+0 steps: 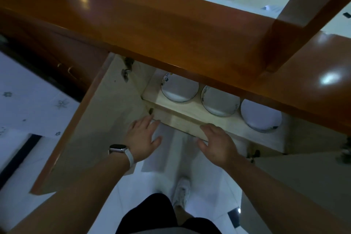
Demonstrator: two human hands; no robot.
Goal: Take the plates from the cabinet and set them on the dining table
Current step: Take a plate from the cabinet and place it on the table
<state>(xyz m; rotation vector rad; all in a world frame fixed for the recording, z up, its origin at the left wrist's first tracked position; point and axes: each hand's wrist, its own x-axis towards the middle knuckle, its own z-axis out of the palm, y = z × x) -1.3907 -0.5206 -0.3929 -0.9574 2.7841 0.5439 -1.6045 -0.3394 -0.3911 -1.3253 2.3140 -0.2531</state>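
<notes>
The cabinet (141,83) is open in front btw left door (91,129) and right door (296,180), both swung out; free way in the middle. Wooden top (171,43) overhangs the shelf (190,118) and hides far edges of left plate (179,89), middle plate (220,101), right plate (261,115): little room above them. Hinge (126,72) juts at left wall.

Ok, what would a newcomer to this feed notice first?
Three white plates sit in a row on the pale shelf of the open cabinet, under a glossy wooden top. Below, the left hand, watch on its wrist, and the right hand reach toward the shelf's front edge, both open and empty.
</notes>
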